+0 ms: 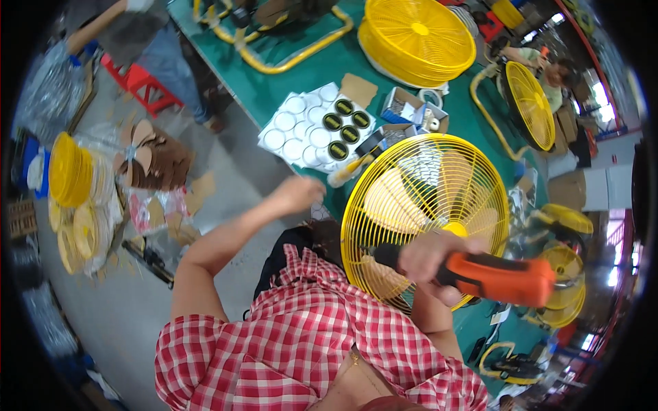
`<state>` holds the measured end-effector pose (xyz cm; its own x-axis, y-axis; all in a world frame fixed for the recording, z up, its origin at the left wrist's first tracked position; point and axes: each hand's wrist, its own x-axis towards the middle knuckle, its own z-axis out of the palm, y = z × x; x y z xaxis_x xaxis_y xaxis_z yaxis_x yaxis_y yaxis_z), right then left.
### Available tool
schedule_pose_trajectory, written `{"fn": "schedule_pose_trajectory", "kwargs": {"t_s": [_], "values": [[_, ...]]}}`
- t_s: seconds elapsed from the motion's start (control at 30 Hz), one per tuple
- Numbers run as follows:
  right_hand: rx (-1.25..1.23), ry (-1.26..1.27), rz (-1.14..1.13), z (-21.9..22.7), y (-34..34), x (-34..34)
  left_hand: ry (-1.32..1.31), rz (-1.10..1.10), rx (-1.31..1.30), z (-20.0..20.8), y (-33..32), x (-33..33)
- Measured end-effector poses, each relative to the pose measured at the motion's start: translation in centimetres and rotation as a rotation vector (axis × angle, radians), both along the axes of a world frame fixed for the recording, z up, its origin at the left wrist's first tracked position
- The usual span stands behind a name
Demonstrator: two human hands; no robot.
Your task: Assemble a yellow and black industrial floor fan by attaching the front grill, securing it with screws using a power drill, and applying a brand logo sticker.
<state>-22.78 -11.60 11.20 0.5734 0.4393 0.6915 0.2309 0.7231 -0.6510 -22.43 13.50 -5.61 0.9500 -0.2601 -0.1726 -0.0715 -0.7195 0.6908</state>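
Observation:
My right hand is wrapped round an orange and black cordless screwdriver, which lies across the near side of a fan. That fan has a round yellow wire guard with pale blades behind the wires. Out to the left, my left hand is raised by the table's edge with its fingers curled closed; whatever may be in them is hidden. Just beyond it lie white sheets of round stickers, several of them black. A yellow-and-black handled tool rests between the sheets and the fan.
Small boxes of screws stand behind the fan on the green table. Farther back are stacked yellow guards and a yellow tube stand. Another person works beside an upright fan. Guards are piled on the left floor.

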Motion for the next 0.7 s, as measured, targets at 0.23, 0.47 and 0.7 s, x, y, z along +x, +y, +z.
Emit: {"fn": "schedule_pose_trajectory", "kwargs": {"t_s": [0.23,0.47,0.7], "values": [[0.241,0.053,-0.527,3.2,-5.5,-5.1,-0.546,-0.153,-0.13,-1.0,-4.2,20.2],[0.177,-0.014,-0.979,6.6,-8.9,-12.2,-0.312,-0.777,0.257,-5.6,-13.2,25.6],[0.236,0.024,-1.179,7.4,-10.3,-17.6,-0.263,-0.835,0.015,-6.8,-15.0,23.0]]}}
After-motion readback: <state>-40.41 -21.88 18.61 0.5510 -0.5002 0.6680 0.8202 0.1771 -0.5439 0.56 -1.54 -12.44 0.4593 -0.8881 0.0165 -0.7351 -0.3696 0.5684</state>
